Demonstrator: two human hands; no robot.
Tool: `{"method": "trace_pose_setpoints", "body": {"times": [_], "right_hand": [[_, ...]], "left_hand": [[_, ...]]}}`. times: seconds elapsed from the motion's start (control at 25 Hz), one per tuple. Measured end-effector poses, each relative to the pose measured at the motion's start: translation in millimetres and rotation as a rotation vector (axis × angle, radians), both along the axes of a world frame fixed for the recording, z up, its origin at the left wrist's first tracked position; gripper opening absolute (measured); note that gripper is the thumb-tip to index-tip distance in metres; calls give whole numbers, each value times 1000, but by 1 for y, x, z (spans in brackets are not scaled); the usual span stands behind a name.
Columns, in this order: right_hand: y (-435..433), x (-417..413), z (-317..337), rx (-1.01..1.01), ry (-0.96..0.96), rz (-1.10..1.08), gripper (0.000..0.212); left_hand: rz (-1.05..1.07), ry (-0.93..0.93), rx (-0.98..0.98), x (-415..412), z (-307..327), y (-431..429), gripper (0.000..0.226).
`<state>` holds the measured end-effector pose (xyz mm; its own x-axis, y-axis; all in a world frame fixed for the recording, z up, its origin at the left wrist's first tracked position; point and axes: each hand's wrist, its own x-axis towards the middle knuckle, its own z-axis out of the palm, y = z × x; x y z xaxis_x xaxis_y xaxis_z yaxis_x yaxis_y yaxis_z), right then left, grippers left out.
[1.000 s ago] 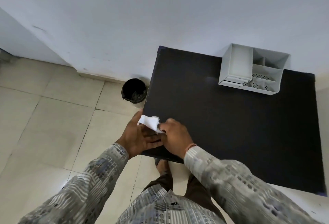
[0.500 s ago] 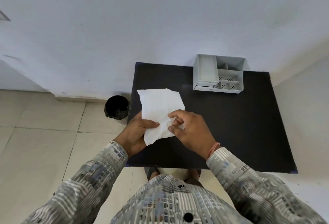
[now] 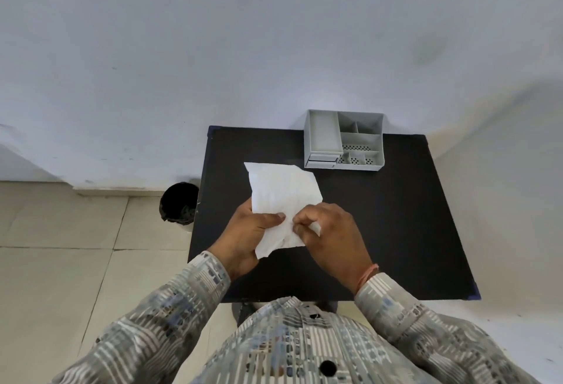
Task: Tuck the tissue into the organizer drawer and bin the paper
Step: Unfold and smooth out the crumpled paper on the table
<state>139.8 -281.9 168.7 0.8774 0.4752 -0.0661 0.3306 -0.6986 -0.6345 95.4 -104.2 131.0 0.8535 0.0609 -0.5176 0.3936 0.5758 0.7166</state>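
Observation:
A white, creased tissue sheet (image 3: 281, 191) is spread open above the black table (image 3: 396, 216). My left hand (image 3: 246, 237) grips its lower left part with the thumb on top. My right hand (image 3: 329, 234) pinches its lower right edge between fingertips. A grey desk organizer (image 3: 344, 139) stands at the table's far edge against the wall, with several compartments and a small drawer (image 3: 323, 159) at its front left that looks shut. A black bin (image 3: 178, 203) stands on the floor left of the table.
A white wall rises right behind the table and the bin. Beige floor tiles (image 3: 61, 277) spread to the left. My patterned sleeves and shirt fill the bottom of the view.
The tissue went from a small crumpled wad at the table's left corner to an unfolded sheet held over the table. My view has shifted right, centring the table.

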Motion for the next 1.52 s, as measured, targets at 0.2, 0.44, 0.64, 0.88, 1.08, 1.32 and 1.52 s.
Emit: {"method": "trace_pose_setpoints", "body": {"times": [0.2, 0.44, 0.64, 0.88, 1.08, 1.32, 1.52], "right_hand": [[-47, 24, 21, 168, 231, 78, 9], [-74, 44, 35, -47, 131, 275, 45], [-94, 55, 43, 316, 71, 184, 30], [-96, 70, 36, 510, 695, 6, 16], [-109, 72, 17, 620, 939, -79, 18], [-123, 84, 10, 691, 1087, 19, 38], [-116, 77, 5, 573, 992, 49, 40]], "left_hand": [[45, 77, -35, 15, 7, -32, 40], [106, 99, -46, 33, 28, -60, 39], [158, 197, -213, 39, 46, -79, 40], [76, -19, 187, 21, 50, -116, 54], [115, -103, 517, 12, 55, -143, 52], [154, -96, 563, 7, 58, -153, 31], [318, 56, 480, 4, 55, -167, 13]]}}
